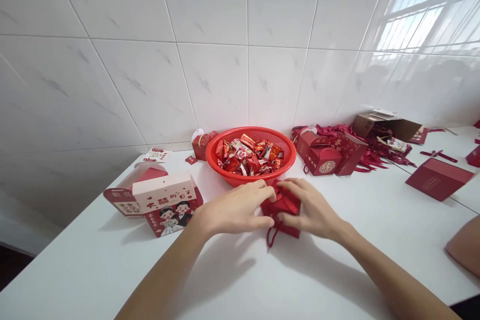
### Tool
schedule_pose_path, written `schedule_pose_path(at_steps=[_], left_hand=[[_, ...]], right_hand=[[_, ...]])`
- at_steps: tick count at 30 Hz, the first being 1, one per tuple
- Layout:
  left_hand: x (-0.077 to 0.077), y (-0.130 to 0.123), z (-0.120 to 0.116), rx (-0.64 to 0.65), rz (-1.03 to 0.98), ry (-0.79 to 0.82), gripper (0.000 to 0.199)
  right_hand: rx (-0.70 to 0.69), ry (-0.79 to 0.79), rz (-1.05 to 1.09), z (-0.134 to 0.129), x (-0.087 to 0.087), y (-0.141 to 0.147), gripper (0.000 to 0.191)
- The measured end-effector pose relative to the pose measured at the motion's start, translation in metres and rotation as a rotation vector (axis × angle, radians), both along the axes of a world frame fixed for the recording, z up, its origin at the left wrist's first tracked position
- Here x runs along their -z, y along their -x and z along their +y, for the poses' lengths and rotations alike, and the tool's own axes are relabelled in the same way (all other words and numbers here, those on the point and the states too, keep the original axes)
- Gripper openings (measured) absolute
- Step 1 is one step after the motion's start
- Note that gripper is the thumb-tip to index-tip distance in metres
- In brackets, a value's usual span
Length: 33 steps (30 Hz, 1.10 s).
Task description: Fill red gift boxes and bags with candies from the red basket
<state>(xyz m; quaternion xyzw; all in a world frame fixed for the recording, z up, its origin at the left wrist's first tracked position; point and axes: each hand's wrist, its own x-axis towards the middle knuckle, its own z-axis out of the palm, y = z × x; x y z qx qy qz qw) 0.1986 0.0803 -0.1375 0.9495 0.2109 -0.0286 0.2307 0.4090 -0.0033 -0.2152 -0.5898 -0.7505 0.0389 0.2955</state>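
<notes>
In front of me, just before the candy basket, stands a small dark red gift bag (285,205) with a red cord handle looping down at its front. My left hand (240,209) is at its left side, fingers curved over the upper edge and thumb lower down. From the right, my right hand (311,208) curls round the same bag, fingertips at its top and thumb against its front. Both hands partly cover the bag. Behind it is a red plastic basket (289,156) holding many wrapped candies (249,154).
Printed wedding boxes (170,205) stand on the white table (225,280) at left. Near the tiled wall are a small red box (200,147), more red boxes (324,160), crimson ribbons (371,160) and a cardboard box (401,127). Another person's arm (467,245) enters at right, near a dark red box (438,178).
</notes>
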Motion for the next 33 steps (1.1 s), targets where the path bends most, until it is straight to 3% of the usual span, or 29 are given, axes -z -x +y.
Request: schedule_pose_path(at_steps=[3, 6, 10, 14, 18, 23, 29, 33], left_hand=[[-0.011, 0.015, 0.000, -0.044, -0.048, -0.042, 0.031], [-0.021, 0.034, 0.002, -0.120, -0.127, -0.129, 0.034], [-0.031, 0.058, 0.009, -0.226, -0.281, -0.251, 0.040], [-0.041, 0.076, 0.016, -0.398, -0.416, -0.297, 0.045], [-0.050, 0.097, 0.025, -0.590, -0.481, -0.331, 0.048], [-0.048, 0.130, 0.043, -0.759, -0.287, -0.300, 0.051], [-0.036, 0.144, 0.057, -0.802, -0.039, -0.232, 0.042], [-0.038, 0.136, 0.052, -0.743, 0.004, -0.181, 0.043]], right_hand=[[0.362, 0.020, -0.080, 0.004, -0.010, -0.048, 0.048], [0.732, 0.100, -0.144, 0.007, -0.009, -0.097, 0.050], [0.873, 0.106, -0.107, 0.015, 0.005, -0.130, 0.058], [0.951, 0.111, -0.078, 0.022, 0.012, -0.131, 0.065], [0.950, 0.122, -0.085, 0.023, 0.017, -0.132, 0.068], [0.940, -0.061, -0.064, 0.023, 0.033, -0.144, 0.074], [0.709, -0.575, -0.075, 0.021, 0.023, -0.124, 0.058], [0.549, -0.679, -0.028, 0.022, 0.015, -0.094, 0.042]])
